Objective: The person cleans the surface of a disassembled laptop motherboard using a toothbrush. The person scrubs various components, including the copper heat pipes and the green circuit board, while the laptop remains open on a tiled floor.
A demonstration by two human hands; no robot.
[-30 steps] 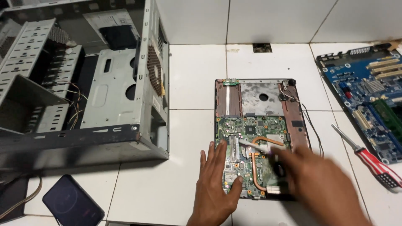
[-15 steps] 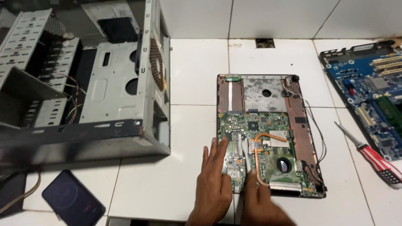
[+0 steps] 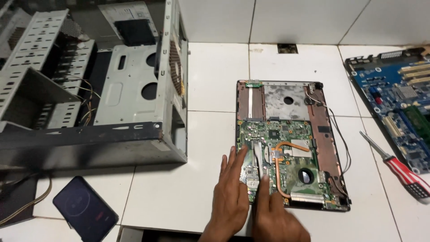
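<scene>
An opened laptop base (image 3: 324, 148) lies on the white tiled floor, showing a green motherboard (image 3: 286, 134) with a copper heat pipe (image 3: 278, 172) and a bare metal plate at the top. My left hand (image 3: 230, 197) lies flat, fingers spread, on the board's left edge and the tile beside it. Just right of it, my right hand (image 3: 277, 217) comes in from the bottom edge and presses one extended finger on the lower left part of the board, by a silver strip (image 3: 259, 162). Neither hand holds anything.
A gutted grey desktop case (image 3: 103, 94) lies on its side at left. A dark phone (image 3: 85, 208) rests near the bottom left. A red-handled screwdriver (image 3: 403, 170) and a blue motherboard (image 3: 401, 107) lie at right. Thin wires trail from the laptop's right side.
My right hand has pulled back from the board's right half to its lower left, beside my left hand. The left hand has stayed almost in place.
</scene>
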